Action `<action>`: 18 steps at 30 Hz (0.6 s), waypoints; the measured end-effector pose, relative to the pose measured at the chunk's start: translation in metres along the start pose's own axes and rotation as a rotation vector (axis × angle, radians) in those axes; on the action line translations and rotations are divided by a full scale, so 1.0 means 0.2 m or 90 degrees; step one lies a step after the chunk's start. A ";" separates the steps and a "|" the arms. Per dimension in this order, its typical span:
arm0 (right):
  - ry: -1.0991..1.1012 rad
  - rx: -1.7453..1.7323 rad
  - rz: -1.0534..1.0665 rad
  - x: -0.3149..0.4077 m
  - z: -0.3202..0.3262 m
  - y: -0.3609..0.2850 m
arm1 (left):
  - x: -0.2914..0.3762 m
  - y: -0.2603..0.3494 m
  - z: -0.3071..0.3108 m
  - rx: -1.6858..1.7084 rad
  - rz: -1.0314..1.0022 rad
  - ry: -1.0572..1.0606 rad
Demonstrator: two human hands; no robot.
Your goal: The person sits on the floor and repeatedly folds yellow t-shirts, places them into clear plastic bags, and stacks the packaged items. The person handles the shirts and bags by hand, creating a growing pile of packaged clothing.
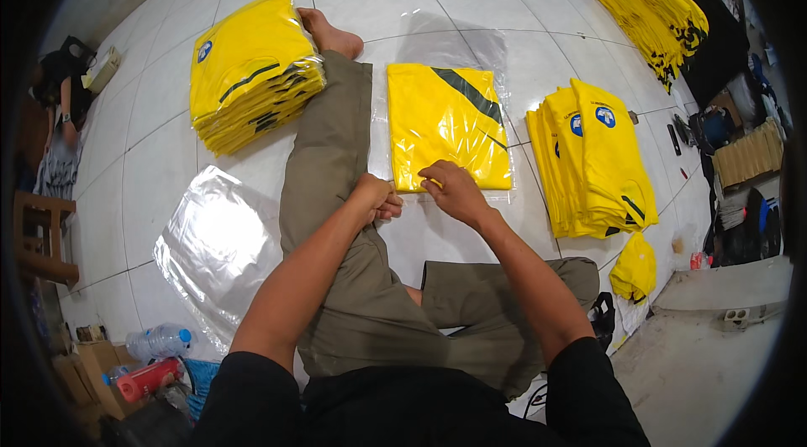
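Note:
A folded yellow shirt with a dark stripe [454, 125] lies inside a clear plastic bag [441, 43] on the tiled floor; the bag reaches past the shirt's far edge. My right hand [455, 191] is over the shirt's near edge, fingers bent; whether it pinches the film cannot be told. Near the shirt's lower left corner is my left hand [381, 198], fingers curled, with its grip hidden. Left of my outstretched leg stands a stack of bagged yellow shirts [252, 68]. Folded yellow shirts [592, 157] are piled on the right. Flat clear bags [220, 245] lie at left.
More yellow garments [662, 12] rest on black cloth at the upper right. A yellow cloth bundle [633, 267] lies near my right knee. Bottles [157, 343] and a wooden stool [44, 236] are at left. Another person's arm [66, 106] shows at the far left.

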State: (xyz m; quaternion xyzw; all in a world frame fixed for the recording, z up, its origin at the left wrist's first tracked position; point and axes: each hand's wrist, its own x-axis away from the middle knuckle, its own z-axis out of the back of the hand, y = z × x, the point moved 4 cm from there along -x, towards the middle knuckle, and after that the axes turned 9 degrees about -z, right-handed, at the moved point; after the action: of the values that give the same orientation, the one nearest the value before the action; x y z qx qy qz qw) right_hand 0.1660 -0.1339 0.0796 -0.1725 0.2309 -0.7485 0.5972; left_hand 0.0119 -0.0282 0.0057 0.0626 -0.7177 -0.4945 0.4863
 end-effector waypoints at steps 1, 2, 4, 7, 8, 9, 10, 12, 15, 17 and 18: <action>0.002 -0.035 0.012 -0.01 -0.04 0.00 | 0.00 0.00 0.00 0.000 0.000 -0.001; 0.005 -0.069 0.025 -0.01 -0.08 0.01 | 0.00 0.01 -0.01 0.001 0.000 -0.003; -0.050 -0.078 0.013 -0.02 -0.14 -0.03 | 0.01 0.02 0.00 0.015 0.005 0.019; -0.078 -0.089 0.019 -0.05 -0.20 -0.06 | 0.02 0.02 0.01 0.021 -0.004 0.029; -0.084 -0.092 0.019 -0.06 -0.21 -0.07 | 0.01 0.03 0.01 0.021 -0.009 0.029; -0.092 -0.094 0.020 -0.07 -0.22 -0.09 | 0.03 0.04 0.01 0.028 -0.015 0.033; -0.099 -0.082 0.028 -0.07 -0.21 -0.10 | 0.04 0.05 0.01 0.035 -0.020 0.036; -0.114 -0.057 0.046 -0.08 -0.21 -0.13 | 0.05 0.05 0.01 0.046 -0.028 0.039; -0.152 -0.047 -0.032 -0.10 -0.20 -0.12 | 0.02 0.04 0.01 0.063 -0.038 0.039; -0.155 -0.031 -0.037 -0.11 -0.20 -0.11 | 0.01 0.03 0.01 0.080 -0.047 0.040; -0.156 -0.023 -0.040 -0.12 -0.20 -0.11 | 0.01 0.02 0.01 0.077 -0.053 0.040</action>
State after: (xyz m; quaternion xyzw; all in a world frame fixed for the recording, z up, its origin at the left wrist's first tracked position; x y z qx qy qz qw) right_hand 0.1327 -0.1020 0.0584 -0.2806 0.1642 -0.7358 0.5941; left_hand 0.0121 -0.0261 0.0106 0.1374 -0.7273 -0.4680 0.4829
